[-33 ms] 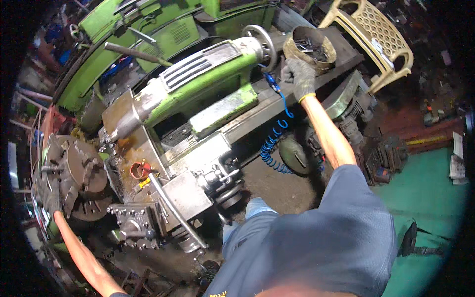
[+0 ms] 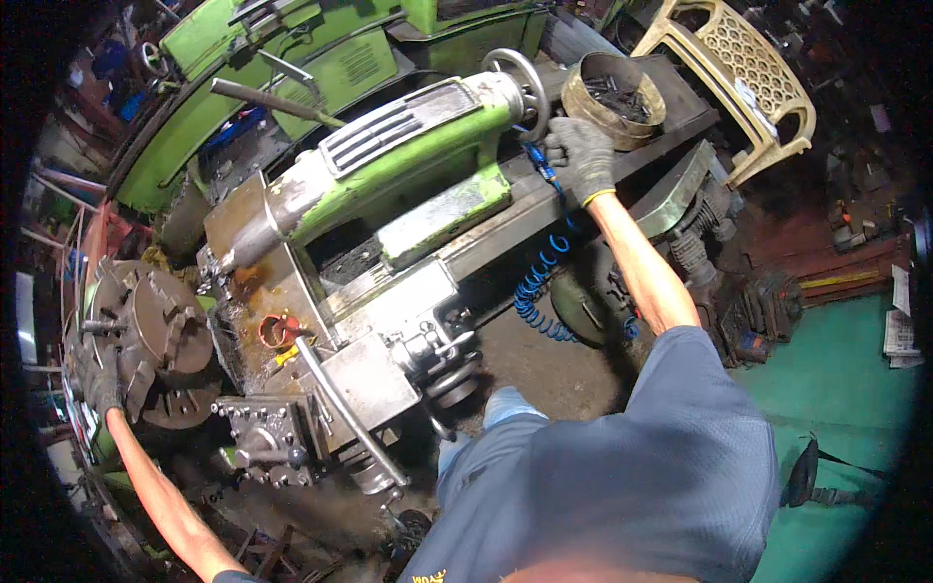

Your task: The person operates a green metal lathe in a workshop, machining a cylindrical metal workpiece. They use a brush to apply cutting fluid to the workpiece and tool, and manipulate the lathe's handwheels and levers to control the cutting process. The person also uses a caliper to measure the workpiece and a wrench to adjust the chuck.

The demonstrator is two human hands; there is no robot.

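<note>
My right hand (image 2: 583,160), in a grey glove, is closed with its fingers curled beside a blue air-line fitting (image 2: 539,162). Whether the fingers grip the fitting or only touch it, I cannot make out. A coiled blue hose (image 2: 530,296) hangs below. Just past the hand stands a round tin (image 2: 575,97) of dark metal pieces, next to a handwheel (image 2: 535,97) on the green lathe tailstock (image 2: 408,165). On the far left my gloved left hand (image 2: 97,384) lies against the edge of a large lathe chuck (image 2: 175,325); its fingers are poorly visible.
A metal carriage with a long bar handle (image 2: 350,413) and a tool post (image 2: 262,437) stands before me. Near it lie an orange-red cup (image 2: 280,330) and a yellow-handled tool (image 2: 286,356). A beige plastic chair (image 2: 743,73) stands at the far right, above a green floor (image 2: 826,408).
My right hand has shifted slightly left and down, from the tin's side to the blue fitting. My left hand stays at the chuck. The view has shifted slightly.
</note>
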